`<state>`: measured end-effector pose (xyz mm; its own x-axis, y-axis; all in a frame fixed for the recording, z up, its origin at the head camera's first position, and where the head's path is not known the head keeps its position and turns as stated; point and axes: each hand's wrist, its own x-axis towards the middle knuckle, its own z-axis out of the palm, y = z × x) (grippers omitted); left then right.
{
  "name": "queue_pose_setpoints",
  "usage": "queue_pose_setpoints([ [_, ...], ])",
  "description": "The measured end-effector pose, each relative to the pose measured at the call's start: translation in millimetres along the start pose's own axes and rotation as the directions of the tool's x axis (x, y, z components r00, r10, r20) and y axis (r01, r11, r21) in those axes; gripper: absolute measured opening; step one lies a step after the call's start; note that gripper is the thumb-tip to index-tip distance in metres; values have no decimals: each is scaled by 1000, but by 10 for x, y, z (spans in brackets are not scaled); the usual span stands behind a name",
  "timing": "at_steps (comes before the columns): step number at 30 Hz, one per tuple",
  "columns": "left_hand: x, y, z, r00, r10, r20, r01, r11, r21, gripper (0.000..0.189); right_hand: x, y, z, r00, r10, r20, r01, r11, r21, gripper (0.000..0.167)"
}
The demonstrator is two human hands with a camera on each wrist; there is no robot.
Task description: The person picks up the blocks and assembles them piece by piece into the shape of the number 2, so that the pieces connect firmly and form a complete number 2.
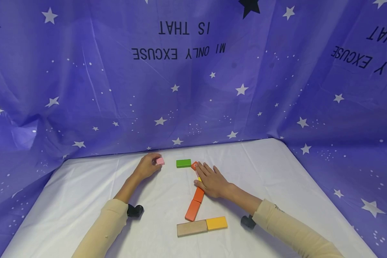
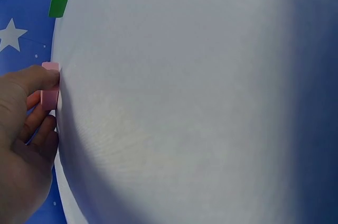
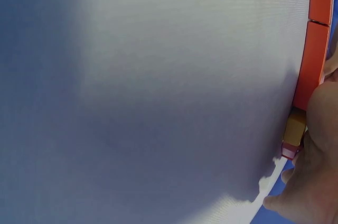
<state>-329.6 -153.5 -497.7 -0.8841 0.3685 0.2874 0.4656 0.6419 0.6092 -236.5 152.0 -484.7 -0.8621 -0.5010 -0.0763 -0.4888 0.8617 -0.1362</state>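
My left hand (image 1: pixel 146 167) pinches a small pink block (image 1: pixel 160 161) between thumb and fingers at the back left of the table. To its right lies a green block (image 1: pixel 183 163), with a small orange block (image 1: pixel 194 166) at its right end. My right hand (image 1: pixel 214 182) lies with straight fingers over the slanting row of blocks, covering part of it. Under that hand, a yellow block (image 3: pixel 294 127) and a pink end piece (image 3: pixel 289 150) show in the right wrist view. An orange block (image 1: pixel 198 195) and a red-orange block (image 1: pixel 192 210) continue the row toward me.
Nearer me, a tan wooden block (image 1: pixel 191 228) meets a yellow-orange block (image 1: pixel 217 223) end to end at the foot of the row. White cloth (image 1: pixel 161 236) covers the table. A purple star-patterned curtain (image 1: pixel 187 107) hangs along its back and sides.
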Motion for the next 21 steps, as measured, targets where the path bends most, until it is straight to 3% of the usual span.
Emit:
queue_pose_setpoints([
  [14, -12, 38, 16, 999, -30, -18, 30, 999, -25, 38, -15, 2, -5, 1000, -4, 1, 4, 1000, -9, 68],
  [21, 1, 131, 24, 1000, -13, -10, 13, 999, -43, 36, -14, -3, -18, 1000, -7, -4, 7, 1000, -4, 68],
])
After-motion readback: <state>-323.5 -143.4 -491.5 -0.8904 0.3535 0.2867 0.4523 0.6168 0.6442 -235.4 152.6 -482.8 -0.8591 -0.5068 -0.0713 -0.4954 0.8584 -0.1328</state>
